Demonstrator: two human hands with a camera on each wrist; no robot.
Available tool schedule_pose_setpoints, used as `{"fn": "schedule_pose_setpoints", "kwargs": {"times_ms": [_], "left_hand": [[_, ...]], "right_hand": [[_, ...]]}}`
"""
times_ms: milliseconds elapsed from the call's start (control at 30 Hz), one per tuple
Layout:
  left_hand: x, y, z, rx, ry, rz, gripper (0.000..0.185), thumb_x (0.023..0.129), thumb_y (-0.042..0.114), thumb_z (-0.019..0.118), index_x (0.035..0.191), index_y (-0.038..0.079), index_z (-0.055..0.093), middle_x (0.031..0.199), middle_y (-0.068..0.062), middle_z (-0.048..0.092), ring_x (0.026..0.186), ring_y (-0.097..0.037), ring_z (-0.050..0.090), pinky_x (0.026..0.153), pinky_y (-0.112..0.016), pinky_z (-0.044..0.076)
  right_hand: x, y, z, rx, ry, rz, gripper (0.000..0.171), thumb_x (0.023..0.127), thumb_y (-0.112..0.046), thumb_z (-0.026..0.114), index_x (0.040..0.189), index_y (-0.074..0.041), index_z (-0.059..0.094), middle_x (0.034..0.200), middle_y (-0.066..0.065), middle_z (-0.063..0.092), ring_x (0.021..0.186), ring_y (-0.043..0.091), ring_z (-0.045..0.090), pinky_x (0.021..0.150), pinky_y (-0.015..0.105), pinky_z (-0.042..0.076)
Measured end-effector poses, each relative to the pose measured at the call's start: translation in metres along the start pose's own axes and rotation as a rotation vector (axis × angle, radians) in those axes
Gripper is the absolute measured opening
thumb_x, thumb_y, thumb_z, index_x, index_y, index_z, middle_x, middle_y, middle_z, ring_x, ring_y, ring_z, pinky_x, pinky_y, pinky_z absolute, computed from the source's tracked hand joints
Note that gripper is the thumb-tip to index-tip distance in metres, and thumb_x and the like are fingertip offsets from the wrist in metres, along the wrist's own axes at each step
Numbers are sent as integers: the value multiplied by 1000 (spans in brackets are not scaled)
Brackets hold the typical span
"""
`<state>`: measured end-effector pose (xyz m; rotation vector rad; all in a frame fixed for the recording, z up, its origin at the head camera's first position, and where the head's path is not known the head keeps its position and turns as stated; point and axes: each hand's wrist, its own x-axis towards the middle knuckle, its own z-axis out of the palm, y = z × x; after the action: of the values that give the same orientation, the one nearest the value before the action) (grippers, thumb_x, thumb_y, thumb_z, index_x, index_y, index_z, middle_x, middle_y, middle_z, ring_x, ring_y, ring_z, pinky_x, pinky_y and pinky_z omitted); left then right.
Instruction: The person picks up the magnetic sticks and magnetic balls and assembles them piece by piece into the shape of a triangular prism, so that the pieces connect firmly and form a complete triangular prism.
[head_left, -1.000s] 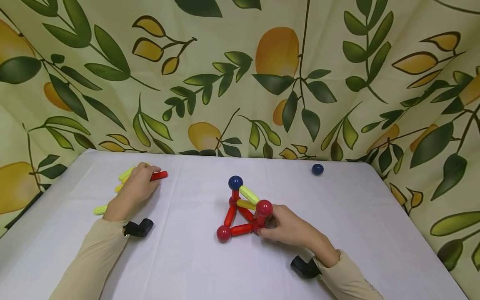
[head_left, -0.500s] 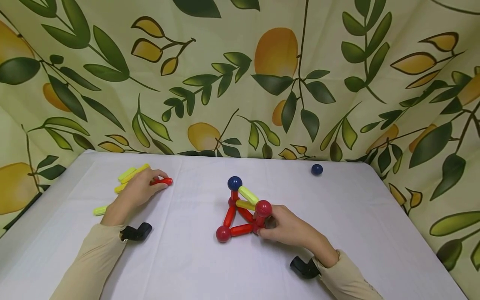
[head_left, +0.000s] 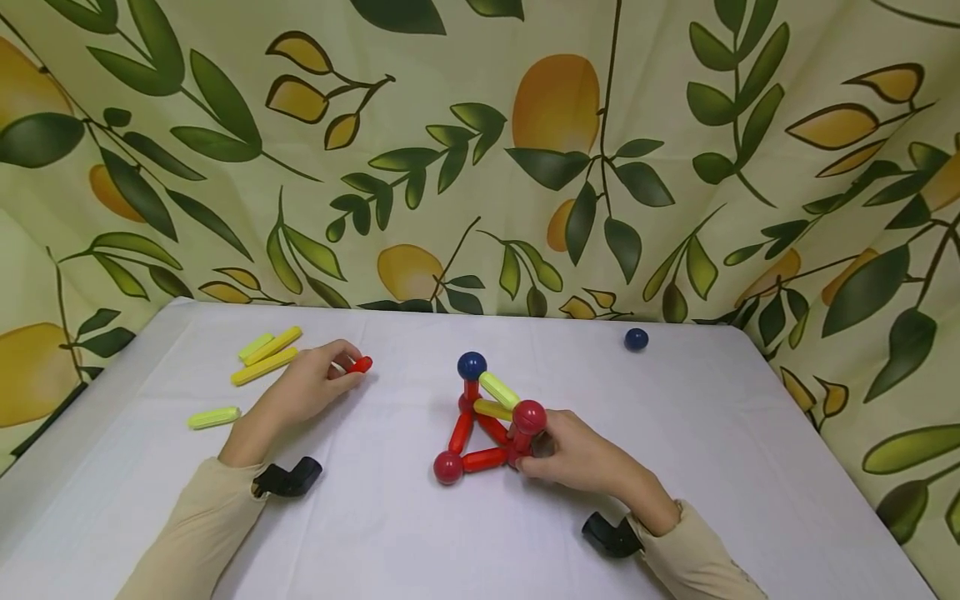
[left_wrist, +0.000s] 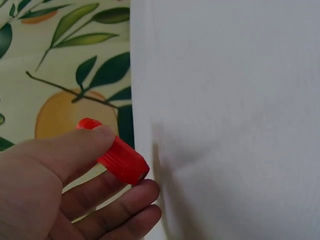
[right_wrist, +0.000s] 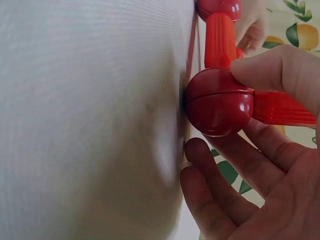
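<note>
My left hand pinches a short red magnetic stick between thumb and fingers, over the table left of a small ball-and-stick frame. That frame has a triangle of red sticks with a red ball at its front corner. Two red uprights carry a blue ball and a red ball, and a lime stick slopes between these. Below it runs a yellow stick. My right hand grips the right corner, its thumb on the lower red ball; part of that upright is hidden by the fingers.
Two long yellow sticks and a short lime stick lie together at the back left. Nearer lies another lime stick. A loose blue ball sits at the back right, before a patterned curtain.
My left hand has moved right and slightly toward me with the red stick, away from the yellow and lime sticks, which now show fully. The right hand and frame stay put.
</note>
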<state>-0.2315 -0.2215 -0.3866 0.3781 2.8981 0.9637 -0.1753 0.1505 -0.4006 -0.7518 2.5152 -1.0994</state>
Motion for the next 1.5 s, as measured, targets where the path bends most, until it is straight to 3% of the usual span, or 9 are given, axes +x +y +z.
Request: {"fn": "schedule_pose_setpoints", "kwargs": {"times_ms": [367,567,833,1167,1500], "left_hand": [[-10,31,14,-90,-28,137,20,90,8,69,108,5,63,102,-7,72,92,-20,67,86,-40,56],[-15,48,19,-103,-81,218,25,90,8,68,115,5,65,100,-5,72,90,-16,67,86,-36,57],[-25,67,30,-146,-147,301,20,88,6,71,106,11,63,95,4,69,89,-8,66,86,-28,57],[-30,78,37,-188,-211,365,31,90,5,69,120,4,64,104,1,72,94,-8,67,90,-29,56],[-33,89,45,-214,-274,442,24,90,8,71,114,8,67,104,1,74,95,-5,68,87,-25,56]], "right_hand": [[-1,1,-1,18,-3,20,24,86,-11,70,109,-13,64,95,-4,67,84,13,61,78,23,54],[-2,2,-2,12,8,6,27,86,-14,72,111,-12,64,97,-1,67,85,13,60,78,23,53],[-1,2,0,0,21,32,30,85,-21,78,110,-15,63,97,-4,65,86,13,60,78,22,53],[0,3,1,-10,29,39,31,84,-21,79,110,-16,64,96,-5,65,85,13,60,77,23,52],[1,5,-1,-20,44,37,30,84,-20,79,111,-16,65,95,-5,66,84,13,60,76,23,52]]}}
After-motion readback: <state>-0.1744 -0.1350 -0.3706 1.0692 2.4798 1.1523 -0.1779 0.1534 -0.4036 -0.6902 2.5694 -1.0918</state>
